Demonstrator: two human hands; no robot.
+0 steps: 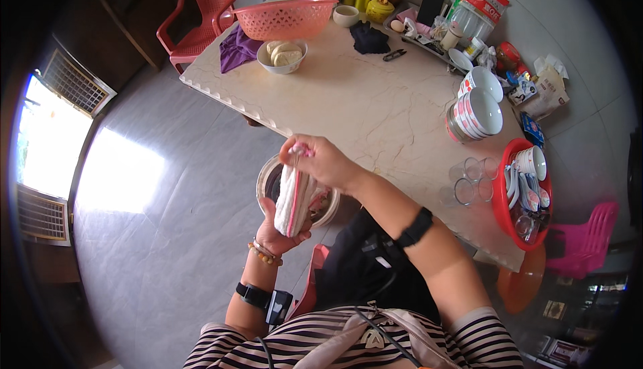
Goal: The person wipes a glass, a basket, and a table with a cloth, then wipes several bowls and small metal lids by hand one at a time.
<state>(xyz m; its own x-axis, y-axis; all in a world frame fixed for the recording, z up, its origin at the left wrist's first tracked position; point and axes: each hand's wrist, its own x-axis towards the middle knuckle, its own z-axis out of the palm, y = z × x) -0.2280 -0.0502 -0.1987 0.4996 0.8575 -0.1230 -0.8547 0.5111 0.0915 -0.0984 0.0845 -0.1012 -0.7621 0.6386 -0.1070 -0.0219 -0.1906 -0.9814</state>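
A white cloth with a pink stripe [292,200] hangs folded between my two hands. My right hand [321,160] pinches its gathered top end, where some pink shows at the fingers. Below it, my left hand [281,231] cups the cloth's lower part, palm up, with the thumb at its left side. Behind the cloth, beside the table's edge, is a round pale-rimmed bin [262,175] with dark contents, partly hidden by the cloth and my hands.
On the marble-patterned table [382,108] are a pink basket [286,20], a bowl of pale buns [282,62], a purple cloth [238,50], a black cloth [369,37], stacked bowls [477,113], glasses [464,190] and a red basin [502,198]. A red plastic chair [203,17] stands beyond the table's left corner.
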